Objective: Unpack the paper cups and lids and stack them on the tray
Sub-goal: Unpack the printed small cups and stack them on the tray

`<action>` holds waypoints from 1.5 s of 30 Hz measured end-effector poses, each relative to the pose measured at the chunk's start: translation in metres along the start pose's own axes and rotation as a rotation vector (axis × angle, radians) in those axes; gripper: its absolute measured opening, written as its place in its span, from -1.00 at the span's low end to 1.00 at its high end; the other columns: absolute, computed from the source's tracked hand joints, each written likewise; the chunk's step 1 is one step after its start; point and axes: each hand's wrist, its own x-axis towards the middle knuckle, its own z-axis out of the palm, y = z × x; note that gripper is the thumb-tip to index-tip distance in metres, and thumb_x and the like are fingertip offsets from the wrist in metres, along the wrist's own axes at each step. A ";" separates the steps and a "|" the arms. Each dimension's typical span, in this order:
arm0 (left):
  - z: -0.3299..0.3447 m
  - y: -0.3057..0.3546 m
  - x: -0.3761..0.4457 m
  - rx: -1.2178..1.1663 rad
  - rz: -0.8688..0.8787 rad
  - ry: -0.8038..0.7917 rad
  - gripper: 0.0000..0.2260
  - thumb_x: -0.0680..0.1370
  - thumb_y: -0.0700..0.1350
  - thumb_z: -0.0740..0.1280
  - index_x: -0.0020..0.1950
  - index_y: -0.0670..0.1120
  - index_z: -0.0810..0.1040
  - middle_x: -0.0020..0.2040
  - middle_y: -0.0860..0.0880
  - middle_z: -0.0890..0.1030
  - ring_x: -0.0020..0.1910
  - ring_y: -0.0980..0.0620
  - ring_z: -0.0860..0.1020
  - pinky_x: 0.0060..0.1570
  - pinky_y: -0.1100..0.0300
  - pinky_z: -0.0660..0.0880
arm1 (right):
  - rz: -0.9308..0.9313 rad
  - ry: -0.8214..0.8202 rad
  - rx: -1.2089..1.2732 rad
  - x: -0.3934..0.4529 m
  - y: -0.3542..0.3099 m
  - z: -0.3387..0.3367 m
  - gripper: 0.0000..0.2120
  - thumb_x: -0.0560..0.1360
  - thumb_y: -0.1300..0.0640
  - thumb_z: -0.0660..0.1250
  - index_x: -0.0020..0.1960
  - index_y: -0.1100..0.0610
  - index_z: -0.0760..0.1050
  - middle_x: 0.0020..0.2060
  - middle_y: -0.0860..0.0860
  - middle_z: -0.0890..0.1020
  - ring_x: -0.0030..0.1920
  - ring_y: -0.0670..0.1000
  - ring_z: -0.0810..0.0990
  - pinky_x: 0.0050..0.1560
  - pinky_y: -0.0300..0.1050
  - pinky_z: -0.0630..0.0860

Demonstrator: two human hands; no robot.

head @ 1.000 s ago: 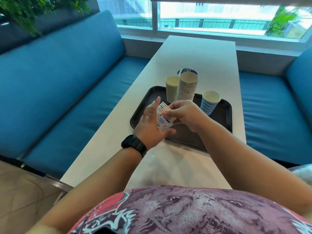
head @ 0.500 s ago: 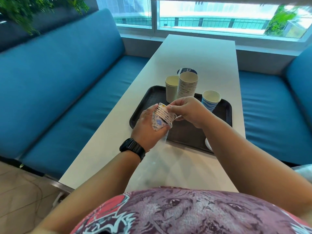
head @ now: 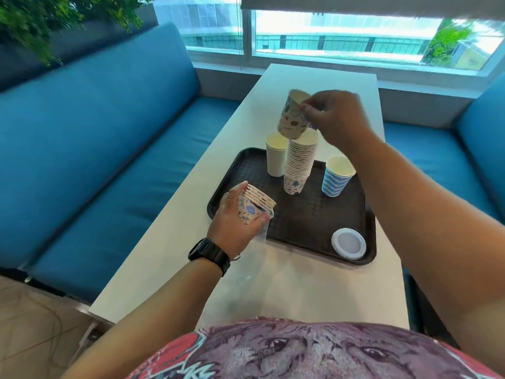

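My right hand [head: 332, 119], having pulled one printed paper cup [head: 292, 116] from the nested bundle [head: 255, 205] my left hand [head: 235, 217] grips, pinches it above the tall stack [head: 299, 162], ready to drop.

Blue benches [head: 103, 149] flank white table [head: 175, 258]; window [head: 341, 34] beyond.

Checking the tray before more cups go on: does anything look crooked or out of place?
The tall patterned stack on the tray leans slightly. The right hand holds a cup tilted just above it. Nothing is spilled.
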 end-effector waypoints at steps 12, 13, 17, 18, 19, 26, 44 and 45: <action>-0.003 -0.007 0.009 -0.026 -0.003 -0.023 -0.30 0.48 0.03 0.49 0.49 0.16 0.16 0.43 0.00 0.34 0.21 0.15 0.40 -0.07 0.57 0.36 | -0.120 -0.154 -0.362 0.001 0.042 0.035 -0.79 0.53 0.11 0.31 0.05 0.17 0.65 -0.08 0.21 0.64 -0.01 0.23 0.58 -0.07 -0.02 0.46; -0.003 -0.008 0.009 -0.032 -0.007 -0.023 -0.30 0.48 0.03 0.49 0.49 0.16 0.16 0.43 0.00 0.34 0.21 0.15 0.41 -0.08 0.58 0.36 | -0.112 -0.163 -0.363 -0.002 0.044 0.040 -0.79 0.54 0.10 0.31 0.03 0.16 0.66 -0.08 0.21 0.64 -0.01 0.23 0.58 -0.06 -0.03 0.46; -0.003 -0.009 0.008 -0.084 -0.021 -0.006 -0.30 0.46 0.00 0.52 0.48 0.18 0.20 0.40 0.00 0.37 0.19 0.15 0.46 -0.10 0.63 0.37 | -0.040 -0.185 -0.329 -0.008 0.052 0.049 -0.79 0.55 0.11 0.27 0.02 0.18 0.64 -0.02 0.16 0.65 0.03 0.20 0.58 -0.04 -0.04 0.47; -0.003 -0.009 0.007 -0.087 -0.019 -0.004 -0.30 0.46 0.00 0.52 0.48 0.18 0.20 0.39 0.00 0.37 0.19 0.15 0.46 -0.11 0.65 0.36 | -0.030 -0.186 -0.319 -0.008 0.053 0.050 -0.78 0.56 0.11 0.27 0.05 0.16 0.64 0.01 0.15 0.65 0.04 0.19 0.59 -0.02 -0.04 0.48; -0.003 -0.009 0.007 -0.085 -0.017 -0.008 -0.30 0.46 0.00 0.52 0.48 0.17 0.20 0.39 0.00 0.37 0.19 0.15 0.46 -0.12 0.66 0.36 | -0.024 -0.190 -0.311 -0.009 0.054 0.050 -0.78 0.56 0.10 0.26 0.07 0.15 0.64 0.03 0.15 0.66 0.05 0.19 0.59 0.01 -0.03 0.49; -0.006 -0.008 0.006 -0.081 -0.022 -0.013 -0.29 0.47 0.01 0.51 0.49 0.19 0.17 0.40 0.00 0.35 0.22 0.11 0.46 -0.05 0.55 0.37 | -0.020 -0.076 -0.197 -0.018 0.052 0.049 -0.72 0.56 0.14 0.31 0.25 0.10 0.59 0.27 0.11 0.58 0.36 0.06 0.45 0.32 -0.09 0.35; -0.007 0.005 -0.004 -0.056 0.009 0.014 -0.29 0.45 0.03 0.52 0.48 0.08 0.21 0.35 -0.05 0.38 0.09 0.09 0.50 -0.18 0.55 0.41 | 0.138 -0.538 0.353 -0.092 -0.002 0.064 -0.86 0.50 0.01 0.41 0.05 -0.03 0.66 -0.09 -0.16 0.70 -0.05 -0.17 0.65 0.07 -0.19 0.55; -0.007 0.005 -0.004 -0.049 0.016 0.018 -0.30 0.45 0.02 0.52 0.48 0.08 0.21 0.35 -0.06 0.38 0.09 0.09 0.50 -0.18 0.56 0.41 | 0.140 -0.560 0.363 -0.094 -0.003 0.065 -0.85 0.50 0.02 0.42 0.05 -0.01 0.66 -0.09 -0.15 0.70 -0.05 -0.15 0.65 0.08 -0.18 0.55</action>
